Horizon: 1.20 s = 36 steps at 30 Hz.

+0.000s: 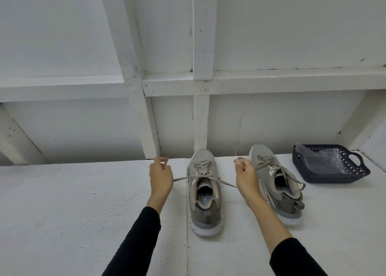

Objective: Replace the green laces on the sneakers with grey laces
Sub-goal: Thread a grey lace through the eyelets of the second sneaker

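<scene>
Both hands are up at the lace ends: the left hand point(160, 172) pinches one end of the grey lace point(183, 178) out at 9 o'clock of the left sneaker point(203, 194), and the right hand point(245, 174) pinches the other end out at 3 o'clock, so the two ends run taut from the top eyelets. By my reading the lacing of this shoe is done and the step in hand is drawing it snug; next comes crossing the ends and tying a bow, which calls for even pull on both sides. No green lace shows. Laces here look flat and pale grey-beige (close to the mesh upper). At 3 o'clock the right sneaker point(277, 190) stands on the white surface point(83, 202), grey-laced with loose ends, a dark basket point(332, 174) beyond it
</scene>
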Each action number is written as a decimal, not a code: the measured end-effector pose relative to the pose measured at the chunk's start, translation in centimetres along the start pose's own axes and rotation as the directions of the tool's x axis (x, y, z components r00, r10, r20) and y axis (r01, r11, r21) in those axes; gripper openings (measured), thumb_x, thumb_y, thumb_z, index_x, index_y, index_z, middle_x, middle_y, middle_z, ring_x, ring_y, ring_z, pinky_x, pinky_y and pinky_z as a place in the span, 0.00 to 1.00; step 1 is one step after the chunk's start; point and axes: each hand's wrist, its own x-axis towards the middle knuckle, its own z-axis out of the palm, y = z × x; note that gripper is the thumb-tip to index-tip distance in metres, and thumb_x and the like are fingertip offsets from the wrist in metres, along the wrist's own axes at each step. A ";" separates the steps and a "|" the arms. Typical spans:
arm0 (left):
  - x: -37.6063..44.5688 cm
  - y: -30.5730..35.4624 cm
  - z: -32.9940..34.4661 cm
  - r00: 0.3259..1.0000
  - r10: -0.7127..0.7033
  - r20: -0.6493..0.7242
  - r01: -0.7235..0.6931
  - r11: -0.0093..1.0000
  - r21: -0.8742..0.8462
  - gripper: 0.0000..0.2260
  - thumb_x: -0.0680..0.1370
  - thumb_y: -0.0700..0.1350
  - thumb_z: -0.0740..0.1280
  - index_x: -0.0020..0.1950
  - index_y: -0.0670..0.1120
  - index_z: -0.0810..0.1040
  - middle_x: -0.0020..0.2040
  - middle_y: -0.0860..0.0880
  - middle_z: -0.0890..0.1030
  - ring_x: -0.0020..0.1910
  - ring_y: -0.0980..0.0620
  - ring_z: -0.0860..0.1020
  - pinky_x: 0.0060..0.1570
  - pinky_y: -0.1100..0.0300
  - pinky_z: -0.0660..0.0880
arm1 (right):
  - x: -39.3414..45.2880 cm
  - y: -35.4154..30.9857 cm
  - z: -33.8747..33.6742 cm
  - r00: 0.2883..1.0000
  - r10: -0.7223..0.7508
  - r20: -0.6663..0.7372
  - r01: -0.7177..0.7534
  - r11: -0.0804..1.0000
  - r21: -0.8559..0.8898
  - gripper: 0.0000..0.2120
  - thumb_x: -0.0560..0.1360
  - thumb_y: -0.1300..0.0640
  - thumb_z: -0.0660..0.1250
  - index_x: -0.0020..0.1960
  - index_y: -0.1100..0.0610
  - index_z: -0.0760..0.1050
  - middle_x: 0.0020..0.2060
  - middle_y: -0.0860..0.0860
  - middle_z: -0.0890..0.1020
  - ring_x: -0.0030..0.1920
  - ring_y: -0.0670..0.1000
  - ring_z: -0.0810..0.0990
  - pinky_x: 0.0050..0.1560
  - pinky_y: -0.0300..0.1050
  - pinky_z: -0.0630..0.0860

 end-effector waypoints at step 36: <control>-1.4 2.3 0.1 0.850 0.110 0.516 0.309 0.689 -0.655 0.14 0.84 0.45 0.55 0.47 0.40 0.77 0.52 0.43 0.83 0.56 0.48 0.82 0.59 0.57 0.77 | -1.9 -3.7 0.3 0.892 -0.059 0.448 -0.296 0.673 0.678 0.11 0.83 0.63 0.54 0.51 0.65 0.74 0.48 0.60 0.83 0.53 0.56 0.82 0.57 0.48 0.77</control>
